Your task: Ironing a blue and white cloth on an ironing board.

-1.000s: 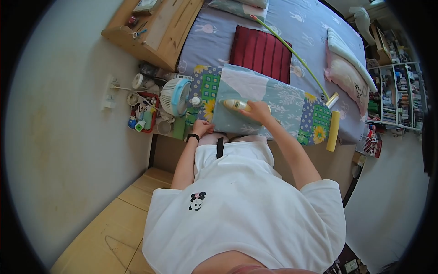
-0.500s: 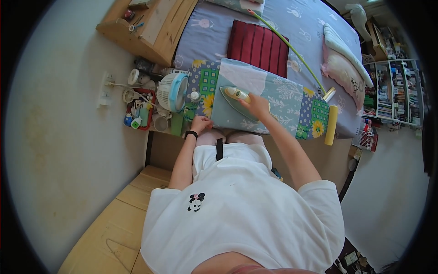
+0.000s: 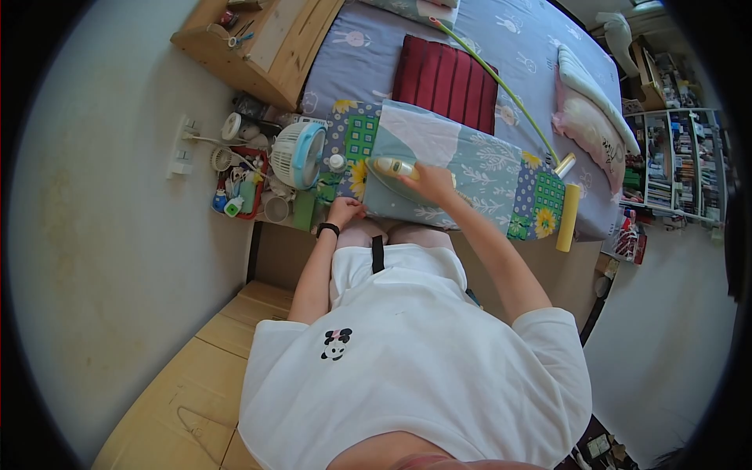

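Observation:
My right hand (image 3: 433,185) is wrapped round the handle of a pale yellow and green clothes iron (image 3: 395,168). The iron lies over the left part of a blue-green cloth (image 3: 486,168) with white leaf prints and a plain white patch, its front end toward the cloth's left edge. At the near left corner of that cloth, my left hand (image 3: 345,211) has its fingers pressed together on the edge; a dark band circles the wrist. Beneath lies a sunflower-patterned cover (image 3: 542,207), showing at both ends. A small white bottle (image 3: 337,162) stands just left of the iron.
A white and blue fan (image 3: 298,155) stands at the left, beside a red basket (image 3: 254,188) of small items. Behind the cloth are a dark red striped cushion (image 3: 446,82) and a long green stick (image 3: 509,90) on the bed. A yellow roll (image 3: 569,219) sits at the right end.
My right hand has shifted the iron a little to the left, and its front end has swung toward the cloth's left edge. My left hand stays at the corner.

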Available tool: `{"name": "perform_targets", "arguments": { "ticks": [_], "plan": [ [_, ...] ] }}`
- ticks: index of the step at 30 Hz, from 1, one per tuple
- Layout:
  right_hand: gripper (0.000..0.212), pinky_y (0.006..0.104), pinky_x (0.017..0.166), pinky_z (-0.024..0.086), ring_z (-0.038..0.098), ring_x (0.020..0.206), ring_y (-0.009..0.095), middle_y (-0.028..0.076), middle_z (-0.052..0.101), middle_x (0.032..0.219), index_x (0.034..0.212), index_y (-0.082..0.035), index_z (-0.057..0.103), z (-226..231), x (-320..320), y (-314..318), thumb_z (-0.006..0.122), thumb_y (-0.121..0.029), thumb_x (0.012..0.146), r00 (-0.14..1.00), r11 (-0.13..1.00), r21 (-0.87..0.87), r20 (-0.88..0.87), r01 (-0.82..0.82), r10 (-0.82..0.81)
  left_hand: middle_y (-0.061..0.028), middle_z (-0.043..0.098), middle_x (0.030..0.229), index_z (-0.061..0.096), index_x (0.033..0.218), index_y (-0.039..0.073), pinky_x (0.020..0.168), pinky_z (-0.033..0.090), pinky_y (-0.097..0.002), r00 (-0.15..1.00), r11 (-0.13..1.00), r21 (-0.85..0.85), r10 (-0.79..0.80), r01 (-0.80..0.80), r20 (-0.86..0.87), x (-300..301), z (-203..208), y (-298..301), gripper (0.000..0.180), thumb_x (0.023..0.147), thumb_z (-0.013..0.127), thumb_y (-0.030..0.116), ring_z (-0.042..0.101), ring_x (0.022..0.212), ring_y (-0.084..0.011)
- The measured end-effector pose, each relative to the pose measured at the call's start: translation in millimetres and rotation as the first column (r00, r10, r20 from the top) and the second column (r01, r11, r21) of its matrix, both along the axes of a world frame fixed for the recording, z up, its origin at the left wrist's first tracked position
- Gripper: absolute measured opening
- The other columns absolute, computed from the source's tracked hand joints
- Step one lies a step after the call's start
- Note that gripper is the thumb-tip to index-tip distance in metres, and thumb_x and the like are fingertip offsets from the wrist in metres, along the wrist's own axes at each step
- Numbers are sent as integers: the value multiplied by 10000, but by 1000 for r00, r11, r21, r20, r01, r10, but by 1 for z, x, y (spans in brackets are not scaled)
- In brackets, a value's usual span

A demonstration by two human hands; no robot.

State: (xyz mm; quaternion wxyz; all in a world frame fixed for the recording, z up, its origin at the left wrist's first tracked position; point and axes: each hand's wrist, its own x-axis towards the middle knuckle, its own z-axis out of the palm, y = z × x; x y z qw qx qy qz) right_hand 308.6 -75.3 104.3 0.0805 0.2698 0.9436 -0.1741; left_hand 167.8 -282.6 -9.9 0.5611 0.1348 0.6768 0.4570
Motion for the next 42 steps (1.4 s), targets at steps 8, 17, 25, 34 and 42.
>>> {"name": "perform_targets", "arguments": {
  "ticks": [8,17,25,34,42],
  "plan": [
    [512,430,583,444,589,636,335,159,600,672,788,-71,585,8,3,6,494,-572,735,945,951,-81,119,-298,306,-81,636,639,642,739,-17,575,456,-231,990,998,-30,-53,49,-128,2,-3,0,155,704,665,133,595,570,-123],
    [542,435,596,445,584,668,355,184,601,702,808,-55,575,1,-16,-2,527,-587,711,970,972,-91,-89,218,-226,-85,637,642,646,738,-20,574,452,-230,997,1000,3,12,-12,-72,3,-1,-2,142,708,653,119,596,573,-117],
    [550,428,583,441,587,660,344,177,601,700,808,-68,578,9,-4,9,514,-606,707,946,953,-120,134,-279,294,-88,639,649,646,748,-24,581,449,-227,996,999,-35,-23,20,-85,2,-1,-2,147,709,655,118,597,574,-118],
    [558,426,558,448,589,639,341,170,599,672,781,-68,583,0,-11,3,530,-615,686,989,989,-48,-57,137,-139,-87,639,646,645,741,-17,583,441,-227,998,1000,14,22,-21,-51,1,-6,-4,132,713,647,111,594,583,-120],
    [568,425,562,454,590,646,341,169,602,679,787,-60,590,4,-1,3,532,-616,686,962,964,-33,65,-264,266,-93,639,689,638,766,-28,602,437,-235,998,1000,10,20,-19,-66,1,-7,-6,127,726,626,92,594,607,-136]
  ]
}}
